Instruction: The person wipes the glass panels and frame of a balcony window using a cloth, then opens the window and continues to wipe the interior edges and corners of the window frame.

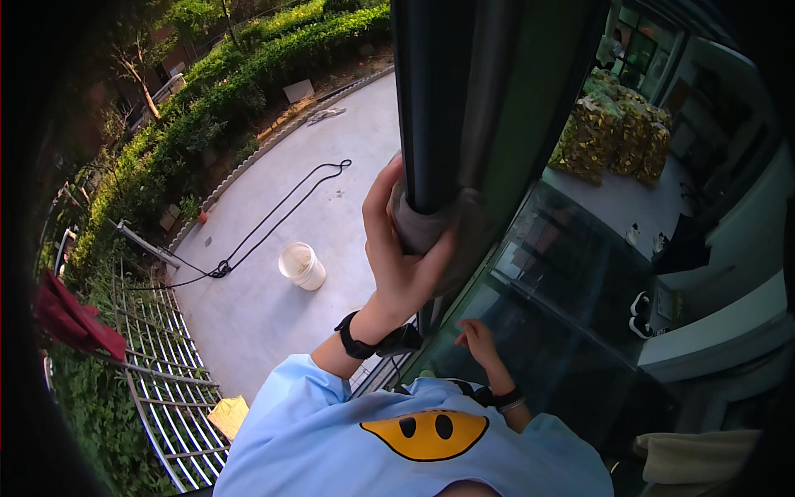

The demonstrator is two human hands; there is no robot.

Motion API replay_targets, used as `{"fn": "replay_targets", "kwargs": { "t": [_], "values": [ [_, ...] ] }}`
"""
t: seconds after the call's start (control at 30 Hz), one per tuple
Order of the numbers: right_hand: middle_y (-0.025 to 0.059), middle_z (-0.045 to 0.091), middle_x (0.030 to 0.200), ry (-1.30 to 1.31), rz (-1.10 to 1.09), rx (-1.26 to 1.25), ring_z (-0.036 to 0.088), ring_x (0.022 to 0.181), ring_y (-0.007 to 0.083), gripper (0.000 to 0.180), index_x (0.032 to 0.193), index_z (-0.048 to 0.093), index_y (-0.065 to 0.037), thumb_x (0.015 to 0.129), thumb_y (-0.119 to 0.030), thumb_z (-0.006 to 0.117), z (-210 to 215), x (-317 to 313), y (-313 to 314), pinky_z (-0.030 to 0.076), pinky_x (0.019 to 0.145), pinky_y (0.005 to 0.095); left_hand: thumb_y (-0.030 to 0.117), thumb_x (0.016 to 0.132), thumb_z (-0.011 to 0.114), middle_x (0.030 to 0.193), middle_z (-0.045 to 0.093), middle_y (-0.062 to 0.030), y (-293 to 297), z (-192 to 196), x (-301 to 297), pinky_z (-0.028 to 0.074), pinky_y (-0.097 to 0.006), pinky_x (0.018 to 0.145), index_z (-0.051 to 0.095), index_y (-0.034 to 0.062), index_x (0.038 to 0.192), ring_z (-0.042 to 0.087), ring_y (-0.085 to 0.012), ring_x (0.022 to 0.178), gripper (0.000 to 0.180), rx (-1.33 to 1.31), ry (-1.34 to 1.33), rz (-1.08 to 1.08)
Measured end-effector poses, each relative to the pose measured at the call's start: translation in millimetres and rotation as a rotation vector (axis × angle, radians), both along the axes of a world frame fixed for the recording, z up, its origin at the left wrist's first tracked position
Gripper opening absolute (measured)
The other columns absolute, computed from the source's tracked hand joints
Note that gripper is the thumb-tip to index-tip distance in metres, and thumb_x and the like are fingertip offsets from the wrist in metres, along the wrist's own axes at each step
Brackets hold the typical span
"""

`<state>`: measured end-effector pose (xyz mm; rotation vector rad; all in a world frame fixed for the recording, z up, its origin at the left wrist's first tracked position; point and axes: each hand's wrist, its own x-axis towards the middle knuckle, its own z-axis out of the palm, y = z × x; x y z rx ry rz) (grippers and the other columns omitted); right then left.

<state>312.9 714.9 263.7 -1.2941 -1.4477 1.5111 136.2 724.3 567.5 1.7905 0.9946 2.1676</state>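
My left hand is raised in front of me, a dark watch on its wrist. Its fingers wrap round a bunched grey cloth, pressed to the edge of a dark window frame. The thumb and fingers go to either side of the frame's edge. Lower and to the right, my right hand hangs in front of the dark glass with fingers loosely bent and apart, nothing visible in it. A bracelet and a dark band circle that wrist.
Outside, a white bucket and a looped black hose lie on pale paving, beside a metal railing with a dark red cloth. Hedges border it. Inside at right are gold-coloured bundles and shoes.
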Motion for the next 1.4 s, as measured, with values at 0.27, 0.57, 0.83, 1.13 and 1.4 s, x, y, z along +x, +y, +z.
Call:
{"fn": "replay_targets", "kwargs": {
  "t": [0.27, 0.57, 0.83, 1.13, 1.4],
  "values": [
    [-0.0016, 0.042, 0.049, 0.09, 0.118, -0.194, 0.047, 0.043, 0.0087, 0.025, 0.095, 0.061, -0.003, 0.092, -0.018, 0.041, 7.3, -15.7, -2.8, 0.043, 0.047, 0.0226, -0.003, 0.07, 0.062, 0.122, 0.042, -0.0173, 21.5, 75.9, -13.2, 0.04, -0.035, 0.092, 0.016, 0.0033, 0.134, 0.048, -0.025, 0.111, 0.08, 0.225, 0.292, 0.107],
    [-0.0016, 0.046, 0.052, 0.092, 0.113, -0.158, 0.047, 0.044, 0.0069, 0.022, 0.091, 0.061, -0.005, 0.091, -0.018, 0.043, 6.2, -23.8, -1.2, 0.041, 0.045, 0.0215, -0.002, 0.07, 0.062, 0.12, 0.043, -0.0144, 24.6, 123.2, -18.4, 0.041, -0.032, 0.087, 0.018, 0.0022, 0.135, 0.051, -0.0217, 0.103, 0.078, 0.289, 0.307, 0.064],
    [0.0018, 0.051, 0.053, -0.07, 0.051, 0.013, 0.049, 0.047, 0.0087, 0.02, 0.09, 0.061, -0.001, 0.089, -0.013, 0.045, 6.4, -3.9, -13.4, 0.04, 0.047, 0.0228, -0.002, 0.068, 0.058, 0.114, 0.046, -0.0166, 22.1, 109.6, 3.9, 0.044, -0.033, 0.084, 0.016, 0.001, 0.136, 0.053, -0.0218, 0.098, 0.08, 0.397, 0.075, -0.11],
    [0.0014, 0.051, 0.053, -0.111, -0.008, 0.036, 0.05, 0.048, 0.0082, 0.018, 0.089, 0.06, -0.003, 0.089, -0.012, 0.044, -0.4, 5.5, -25.2, 0.038, 0.047, 0.0224, 0.0, 0.068, 0.064, 0.138, 0.018, -0.0209, 1.5, -15.1, -9.6, 0.028, -0.036, 0.1, 0.004, -0.0001, 0.137, 0.033, -0.0286, 0.123, 0.092, 0.161, 0.352, 0.179],
    [0.0061, 0.057, 0.056, -0.21, 0.037, 0.047, 0.056, 0.049, 0.0147, 0.019, 0.089, 0.06, -0.002, 0.088, -0.014, 0.045, 1.1, -4.9, -34.8, 0.041, 0.048, 0.0269, 0.0, 0.068, 0.066, 0.128, 0.029, -0.0201, 3.7, -133.4, -10.8, 0.033, -0.035, 0.095, 0.006, -0.0029, 0.134, 0.041, -0.0279, 0.114, 0.089, 0.133, 0.368, 0.11]
  ]
}}
